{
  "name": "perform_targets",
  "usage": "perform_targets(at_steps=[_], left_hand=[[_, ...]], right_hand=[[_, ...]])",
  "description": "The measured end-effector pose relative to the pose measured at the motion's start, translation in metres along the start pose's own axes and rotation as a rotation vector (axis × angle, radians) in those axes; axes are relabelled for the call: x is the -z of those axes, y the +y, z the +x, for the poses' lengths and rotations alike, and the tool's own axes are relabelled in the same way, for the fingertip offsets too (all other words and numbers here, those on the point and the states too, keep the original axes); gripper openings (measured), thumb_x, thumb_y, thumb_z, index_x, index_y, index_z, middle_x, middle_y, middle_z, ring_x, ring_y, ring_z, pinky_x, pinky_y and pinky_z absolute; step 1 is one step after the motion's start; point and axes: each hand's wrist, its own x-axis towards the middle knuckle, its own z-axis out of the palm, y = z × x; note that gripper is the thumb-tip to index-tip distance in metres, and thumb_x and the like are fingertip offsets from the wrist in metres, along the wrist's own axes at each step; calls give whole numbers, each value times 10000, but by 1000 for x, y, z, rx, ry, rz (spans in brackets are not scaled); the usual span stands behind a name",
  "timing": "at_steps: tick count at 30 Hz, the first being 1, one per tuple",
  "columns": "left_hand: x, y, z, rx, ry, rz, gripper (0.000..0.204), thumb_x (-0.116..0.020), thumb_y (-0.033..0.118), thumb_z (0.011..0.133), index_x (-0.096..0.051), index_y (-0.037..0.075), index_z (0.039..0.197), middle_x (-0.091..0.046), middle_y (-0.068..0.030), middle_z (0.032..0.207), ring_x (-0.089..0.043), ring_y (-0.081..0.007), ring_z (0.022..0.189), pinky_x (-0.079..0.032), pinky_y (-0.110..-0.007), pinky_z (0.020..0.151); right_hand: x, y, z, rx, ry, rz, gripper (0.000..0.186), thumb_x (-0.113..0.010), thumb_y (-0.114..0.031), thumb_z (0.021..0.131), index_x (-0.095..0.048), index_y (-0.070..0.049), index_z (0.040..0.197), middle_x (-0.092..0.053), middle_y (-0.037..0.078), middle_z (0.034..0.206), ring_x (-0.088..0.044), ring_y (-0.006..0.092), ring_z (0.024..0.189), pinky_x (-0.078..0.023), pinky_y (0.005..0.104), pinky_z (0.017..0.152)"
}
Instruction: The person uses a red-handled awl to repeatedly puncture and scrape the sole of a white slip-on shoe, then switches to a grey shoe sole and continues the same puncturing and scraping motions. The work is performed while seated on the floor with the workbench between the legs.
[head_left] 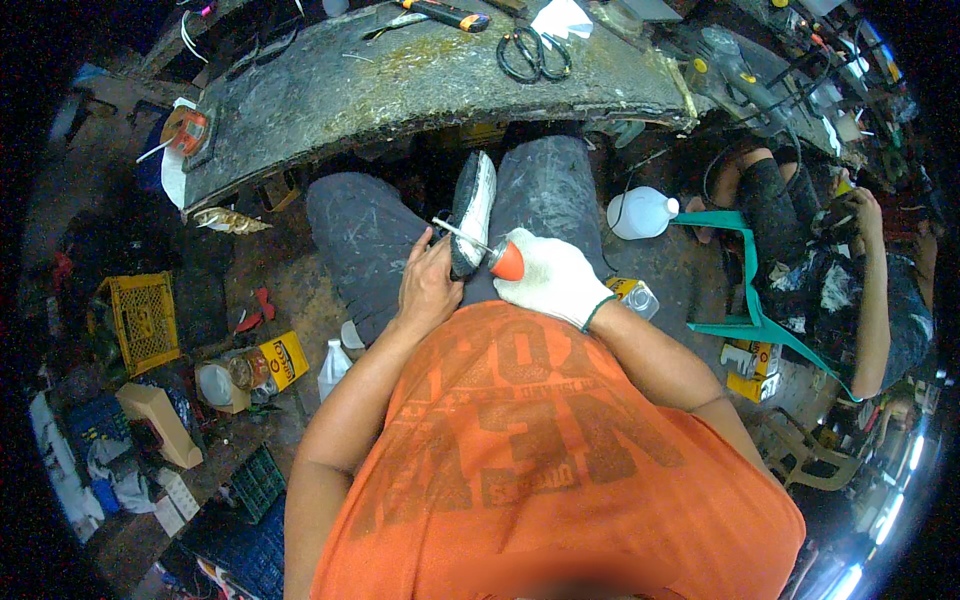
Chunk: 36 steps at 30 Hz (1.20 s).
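While the left hand (431, 280) had a curled grip on the near end of a black-and-white shoe (475, 205) between the thighs (550, 185), the gloved right hand (550, 278) was pretty much wrapped round an orange-handled tool (509, 262).

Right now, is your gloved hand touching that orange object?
Touching: the head view shows the gloved right hand curled around the orange object, with no gap showing between them.

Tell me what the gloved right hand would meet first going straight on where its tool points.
Likely the black-and-white shoe: the gloved right hand points the orange-handled tool leftward, and its shaft overlaps the shoe in this view. Whether they touch is hard to judge.
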Motion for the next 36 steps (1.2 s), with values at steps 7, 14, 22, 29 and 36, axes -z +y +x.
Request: perform_targets(at_steps=[7,14,22,29,36], left_hand=[[-7,-8,0,53,4,6,508,-757,-33,822,-686,-45,1326,-726,-262,1350,-685,-417,1296,-391,-574,1262],[14,6,3,310,170,-247,603,-830,-26,794,-698,-7,1382,-719,-235,1398,-676,-376,1346,-474,-436,1210],[118,-10,-6,255,581,-1244,803,-881,137,772,-582,93,1515,-667,-108,1421,-621,-309,1379,-497,-474,1187],[148,-40,73,207,484,-1790,585,-426,452,1138,-613,13,1477,-734,-158,1365,-719,-318,1234,-563,-508,1103],[72,-39,141,560,-214,-1806,554,-425,418,1153,-679,-13,1391,-798,-178,1176,-807,-279,973,-679,-457,862]], right_hand=[[2,-7,-4,75,-38,-42,351,-652,-400,946,-616,-81,1087,-758,232,915,-747,479,865,-607,546,772],[2,2,-11,-9,221,242,505,-787,-429,910,-639,-55,1215,-772,246,1036,-762,464,989,-627,492,855],[9,17,-8,-136,263,644,495,-920,-304,861,-695,-36,1210,-753,105,1075,-699,194,985,-566,360,907],[25,6,-19,-141,310,946,470,-928,-265,854,-685,-52,1196,-750,41,1011,-707,148,875,-586,331,815],[36,23,-16,-101,284,601,581,-934,-330,839,-667,-40,1266,-755,93,1106,-708,197,1016,-574,379,934]])
